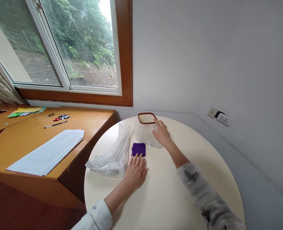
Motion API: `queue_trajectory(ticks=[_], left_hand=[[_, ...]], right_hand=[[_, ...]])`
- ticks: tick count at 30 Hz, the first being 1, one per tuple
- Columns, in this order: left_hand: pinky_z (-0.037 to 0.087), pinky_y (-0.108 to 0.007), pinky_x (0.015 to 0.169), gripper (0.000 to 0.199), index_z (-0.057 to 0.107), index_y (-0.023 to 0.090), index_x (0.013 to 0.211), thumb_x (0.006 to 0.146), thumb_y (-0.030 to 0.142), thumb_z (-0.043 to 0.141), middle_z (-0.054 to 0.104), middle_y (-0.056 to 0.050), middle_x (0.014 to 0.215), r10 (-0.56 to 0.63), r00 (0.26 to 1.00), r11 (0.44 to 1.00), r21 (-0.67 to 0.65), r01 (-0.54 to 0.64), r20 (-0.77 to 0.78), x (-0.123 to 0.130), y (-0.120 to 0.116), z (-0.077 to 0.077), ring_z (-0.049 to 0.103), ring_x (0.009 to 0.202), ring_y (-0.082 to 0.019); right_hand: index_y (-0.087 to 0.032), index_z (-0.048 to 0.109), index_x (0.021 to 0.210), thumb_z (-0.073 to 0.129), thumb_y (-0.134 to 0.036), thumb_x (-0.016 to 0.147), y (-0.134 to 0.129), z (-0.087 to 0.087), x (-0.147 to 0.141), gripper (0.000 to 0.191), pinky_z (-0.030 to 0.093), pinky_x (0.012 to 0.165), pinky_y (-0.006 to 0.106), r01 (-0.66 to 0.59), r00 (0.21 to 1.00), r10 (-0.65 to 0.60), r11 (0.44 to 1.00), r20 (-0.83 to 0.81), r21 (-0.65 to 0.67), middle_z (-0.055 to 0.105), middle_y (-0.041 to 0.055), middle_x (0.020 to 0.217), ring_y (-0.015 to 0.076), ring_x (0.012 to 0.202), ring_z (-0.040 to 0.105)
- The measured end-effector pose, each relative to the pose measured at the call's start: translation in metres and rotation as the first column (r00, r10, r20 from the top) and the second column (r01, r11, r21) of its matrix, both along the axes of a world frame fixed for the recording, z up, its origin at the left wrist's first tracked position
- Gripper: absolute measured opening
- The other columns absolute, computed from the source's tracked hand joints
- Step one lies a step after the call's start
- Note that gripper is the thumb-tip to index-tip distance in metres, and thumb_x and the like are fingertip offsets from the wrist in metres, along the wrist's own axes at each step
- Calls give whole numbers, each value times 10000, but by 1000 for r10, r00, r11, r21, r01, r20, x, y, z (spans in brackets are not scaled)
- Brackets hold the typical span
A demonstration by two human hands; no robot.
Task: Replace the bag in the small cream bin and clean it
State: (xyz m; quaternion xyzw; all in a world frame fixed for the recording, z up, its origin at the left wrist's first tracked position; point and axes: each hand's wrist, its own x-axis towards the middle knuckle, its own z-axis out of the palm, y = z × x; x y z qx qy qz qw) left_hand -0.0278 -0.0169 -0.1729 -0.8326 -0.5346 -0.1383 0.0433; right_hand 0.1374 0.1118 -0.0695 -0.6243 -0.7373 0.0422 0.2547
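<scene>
My left hand [136,171] lies flat on the round white table, fingers stretched out, with the fingertips at the near edge of a small purple cloth pouch [138,149]. My right hand [162,132] reaches to a brown rounded-square rim [147,122] with whitish see-through plastic [143,134] below it. Its fingers are apart, and the fingertips are at the rim's right corner; whether they press on it I cannot tell. A crumpled white plastic bag [116,156] lies to the left of the pouch.
The round table [170,195] stands against the wall. On the left, a wooden desk [93,118] holds papers [50,151], a pen [55,124], keys [61,117] and coloured sheets [27,110]. A window [83,48] is above; a wall socket [225,119] is at the right.
</scene>
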Motion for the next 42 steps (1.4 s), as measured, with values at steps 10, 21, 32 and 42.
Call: queue_trajectory(ticks=[10,21,32,42], left_hand=[[203,-480,1086,570,131,235,1429,914,417,292,201,-70,1485,-238,971,968,-86,234,-28,-19,-65,2,180,1363,-258],[147,-481,1091,566,182,263,1417,903,472,290,271,-64,1463,-124,992,990,-74,123,0,-9,-59,-13,246,1343,-248],[164,-502,1085,543,246,264,1401,899,461,309,289,-70,1458,-96,995,983,-153,100,36,-6,-59,-9,247,1341,-258],[176,-510,1083,509,325,253,1366,895,446,324,335,-77,1435,-99,993,982,-153,107,64,-7,-58,-7,277,1325,-261]], right_hand=[[-253,232,1411,291,-466,890,-160,-95,72,566,185,1078,485,-169,954,198,975,224,-141,244,45,1474,239,1362,175],[-290,222,1411,208,-522,901,-191,-115,69,560,130,1093,493,-165,937,230,955,262,-248,196,29,1485,225,1368,153],[-299,231,1406,220,-512,902,-190,-118,70,547,123,1092,499,-160,942,226,952,247,-259,201,29,1484,220,1368,152],[-307,226,1406,216,-495,909,-190,-116,70,531,123,1095,498,-160,946,225,950,234,-268,195,20,1487,217,1370,145]])
